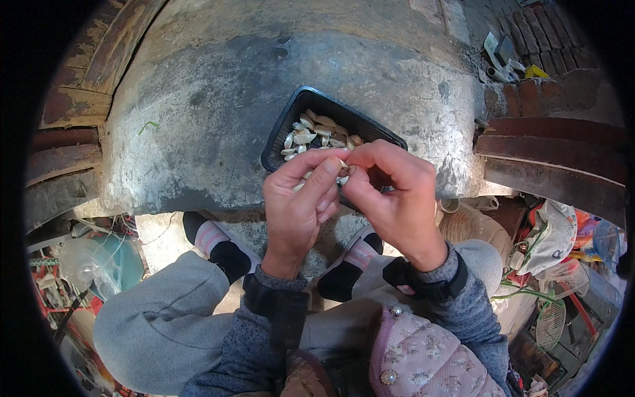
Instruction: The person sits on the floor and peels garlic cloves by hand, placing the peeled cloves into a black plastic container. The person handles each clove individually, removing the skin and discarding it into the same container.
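Between the fingertips of both hands is a small garlic clove (343, 165). My left hand (302, 198) pinches it between thumb and forefinger, its other fingers curled. My right hand (397, 193) grips the clove's other end with thumb and forefinger. The hands are over the near edge of a black plastic tray (281, 130), which sits on a worn concrete slab. Many garlic cloves (303, 137) lie in the tray, pale ones at its left and browner, papery ones towards the right. The hands hide the tray's near right part.
The concrete slab (198, 124) bears a green scrap (148, 127). Wooden boards (74, 106) flank it at left, more boards at right. My slippered feet stand below its edge. Plastic bags (89, 265) lie at left; a large plastic jug (471, 226) and a mesh racket (550, 322) at right.
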`<state>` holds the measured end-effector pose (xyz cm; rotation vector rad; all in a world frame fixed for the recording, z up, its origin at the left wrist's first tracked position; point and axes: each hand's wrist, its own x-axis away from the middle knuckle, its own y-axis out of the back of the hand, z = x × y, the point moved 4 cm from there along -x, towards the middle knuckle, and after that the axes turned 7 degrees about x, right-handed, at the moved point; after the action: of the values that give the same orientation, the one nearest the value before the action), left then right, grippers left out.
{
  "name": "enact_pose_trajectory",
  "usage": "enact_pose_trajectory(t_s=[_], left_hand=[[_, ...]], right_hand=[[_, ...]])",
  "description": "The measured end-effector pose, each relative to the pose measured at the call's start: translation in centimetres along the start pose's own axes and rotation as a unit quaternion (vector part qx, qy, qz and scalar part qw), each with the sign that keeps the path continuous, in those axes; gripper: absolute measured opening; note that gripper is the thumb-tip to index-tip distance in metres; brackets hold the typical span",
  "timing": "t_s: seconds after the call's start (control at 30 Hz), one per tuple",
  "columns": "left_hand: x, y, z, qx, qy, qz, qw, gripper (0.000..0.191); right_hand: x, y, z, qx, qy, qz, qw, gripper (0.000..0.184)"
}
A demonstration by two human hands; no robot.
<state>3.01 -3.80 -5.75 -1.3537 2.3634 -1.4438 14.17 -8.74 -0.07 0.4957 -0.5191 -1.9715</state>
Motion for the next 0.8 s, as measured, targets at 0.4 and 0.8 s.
enact_pose_trajectory(t_s=[0.4, 0.8], left_hand=[[0.06, -0.08, -0.43, -0.065, -0.041, 0.008, 0.997, 0.015], [0.33, -0.6, -0.46, -0.032, -0.033, 0.022, 0.999, 0.016]], right_hand=[[0.08, -0.08, -0.33, -0.038, -0.049, 0.022, 0.998, 0.004], [0.41, -0.27, -0.92, -0.229, -0.221, 0.027, 0.947, 0.004]])
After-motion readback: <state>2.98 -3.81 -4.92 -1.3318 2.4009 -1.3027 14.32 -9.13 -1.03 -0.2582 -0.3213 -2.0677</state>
